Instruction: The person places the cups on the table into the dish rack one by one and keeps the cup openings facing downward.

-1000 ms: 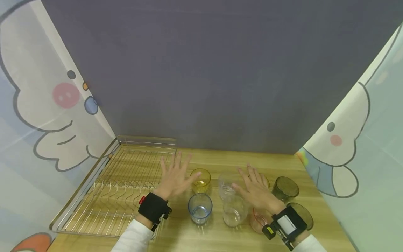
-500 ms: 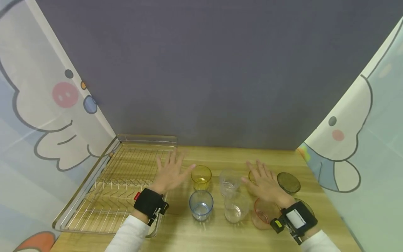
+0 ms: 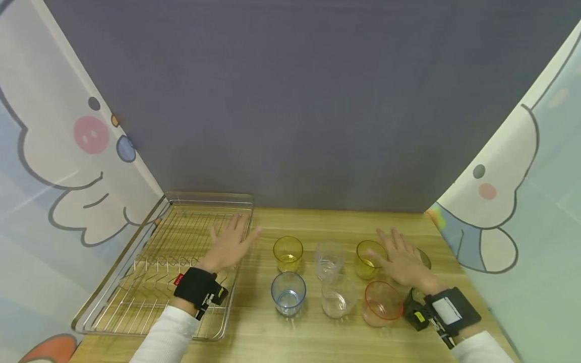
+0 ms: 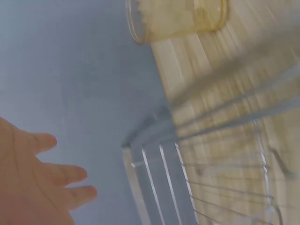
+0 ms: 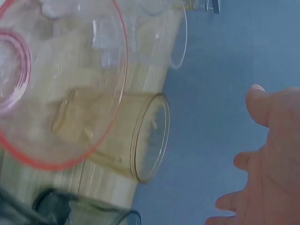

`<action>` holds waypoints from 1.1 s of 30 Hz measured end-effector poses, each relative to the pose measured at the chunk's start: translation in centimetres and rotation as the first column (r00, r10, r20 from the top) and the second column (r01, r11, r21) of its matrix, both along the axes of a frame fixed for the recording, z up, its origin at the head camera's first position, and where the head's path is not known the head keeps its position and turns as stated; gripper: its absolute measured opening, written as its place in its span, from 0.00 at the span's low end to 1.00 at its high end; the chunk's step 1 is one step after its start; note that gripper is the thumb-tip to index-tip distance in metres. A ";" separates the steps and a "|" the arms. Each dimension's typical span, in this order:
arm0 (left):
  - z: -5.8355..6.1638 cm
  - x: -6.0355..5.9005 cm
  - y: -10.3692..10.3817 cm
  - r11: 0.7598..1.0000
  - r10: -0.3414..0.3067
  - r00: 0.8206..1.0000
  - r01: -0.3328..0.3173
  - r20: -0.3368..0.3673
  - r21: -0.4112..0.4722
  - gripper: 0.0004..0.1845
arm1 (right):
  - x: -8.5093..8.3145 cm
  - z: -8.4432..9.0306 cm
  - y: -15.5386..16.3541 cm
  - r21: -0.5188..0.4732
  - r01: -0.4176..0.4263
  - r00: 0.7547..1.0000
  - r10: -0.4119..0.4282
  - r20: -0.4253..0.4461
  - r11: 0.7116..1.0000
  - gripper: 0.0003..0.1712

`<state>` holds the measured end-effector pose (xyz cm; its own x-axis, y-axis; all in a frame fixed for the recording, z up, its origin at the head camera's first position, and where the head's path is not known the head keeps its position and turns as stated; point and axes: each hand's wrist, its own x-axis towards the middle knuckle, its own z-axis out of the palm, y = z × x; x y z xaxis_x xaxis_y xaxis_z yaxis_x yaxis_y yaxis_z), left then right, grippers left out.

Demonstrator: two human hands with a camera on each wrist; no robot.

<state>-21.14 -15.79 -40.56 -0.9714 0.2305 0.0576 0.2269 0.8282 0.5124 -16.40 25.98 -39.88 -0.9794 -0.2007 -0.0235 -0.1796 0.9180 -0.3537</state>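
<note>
My left hand [image 3: 225, 248], fingers spread, hovers over the right side of a wire dish rack [image 3: 225, 322]. The left wrist view shows that palm [image 4: 28, 183] above the rack's metal rods, holding nothing. Spread out as well, my right hand [image 3: 405, 259] is just right of a yellow glass [image 3: 366, 270] and behind a red-rimmed glass [image 3: 382, 305]. Two dark glasses [image 3: 424, 258] are partly hidden under that hand and wrist. From the right wrist, the fingers [image 5: 255, 110] show apart from the glasses. Near the rack stand another yellow glass [image 3: 288, 253] and a blue-rimmed glass [image 3: 288, 297].
Two clear glasses [image 3: 338, 298] stand mid-row, one behind the other. All the glasses are upright on the wooden table [image 3: 272, 348]. A grey panel [image 3: 290, 111] rises at the back, and cartoon-printed cloths [image 3: 540, 282] flank both sides.
My left hand has moved left over the rack. My right hand has moved right, uncovering the right yellow glass and the red-rimmed glass while covering more of the dark ones.
</note>
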 end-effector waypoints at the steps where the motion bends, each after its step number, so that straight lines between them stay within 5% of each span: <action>1: -0.1 -0.1 -0.4 1.000 -0.001 1.000 0.001 0.002 0.008 0.40 | -0.1 0.0 0.3 0.006 -0.001 1.000 0.001 -0.001 1.000 0.45; 8: -0.5 -0.6 -3.2 0.988 -0.088 0.995 0.080 0.055 0.134 0.36 | -0.7 0.3 2.4 0.041 -0.006 1.000 0.007 -0.013 0.999 0.44; 16: -0.4 -1.6 -5.0 0.943 -0.210 0.964 0.155 0.166 0.296 0.37 | -1.6 -0.1 6.1 0.045 -0.019 0.999 0.018 0.030 0.999 0.44; 22: 1.0 -2.8 -6.3 0.959 -0.208 0.966 0.171 0.152 0.225 0.37 | -2.9 2.0 8.3 0.030 -0.058 0.987 0.053 0.152 0.998 0.47; 27: 2.2 -4.3 -6.5 0.972 -0.202 0.972 0.184 0.117 0.147 0.37 | -4.5 3.9 8.6 0.057 -0.067 0.986 0.057 0.154 0.996 0.45; 33: 3.5 -5.4 -6.3 0.976 -0.164 0.975 0.139 0.147 0.170 0.39 | -6.5 6.5 8.1 0.152 -0.081 0.956 0.034 0.291 0.985 0.47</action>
